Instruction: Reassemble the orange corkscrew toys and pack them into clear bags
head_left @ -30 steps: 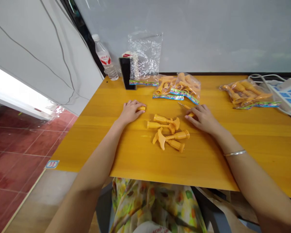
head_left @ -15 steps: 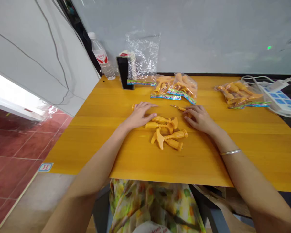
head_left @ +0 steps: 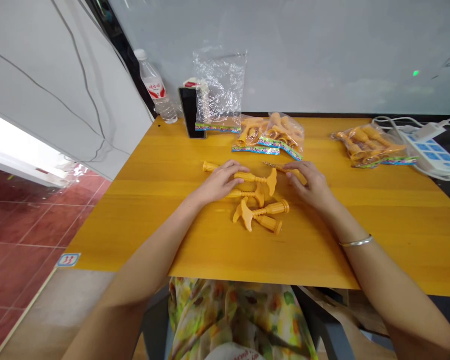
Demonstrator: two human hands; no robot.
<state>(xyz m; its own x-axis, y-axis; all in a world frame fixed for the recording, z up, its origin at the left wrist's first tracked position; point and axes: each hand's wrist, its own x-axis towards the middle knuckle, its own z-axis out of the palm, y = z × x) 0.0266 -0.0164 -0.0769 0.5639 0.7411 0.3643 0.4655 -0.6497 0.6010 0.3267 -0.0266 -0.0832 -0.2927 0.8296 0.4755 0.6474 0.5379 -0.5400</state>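
Note:
Near the table's middle, my left hand (head_left: 225,180) has its fingers closed round the handle of a yellow T-handled plastic tool (head_left: 260,178), whose crossbar points right. Behind that hand lies a ribbed yellow handle (head_left: 210,167), partly covered. My right hand (head_left: 309,184) is closed on a yellow corkscrew (head_left: 281,168) with a spiral metal tip pointing left; its fingers hide part of it. Between and in front of my hands lie more T-handled tools: one (head_left: 253,194) just below my left fingers, and two crossed ones (head_left: 272,209) nearer me.
Clear bags of yellow parts (head_left: 281,135) lie at the back, another bag (head_left: 371,145) at the right by a white power strip (head_left: 435,152). A clear bag (head_left: 221,90), a dark phone (head_left: 193,112) and a water bottle (head_left: 157,90) stand against the back wall.
My left hand has taken hold of the upper T-handled tool and shifted it up and slightly right. My right hand has moved slightly right, its fingers still on the corkscrew.

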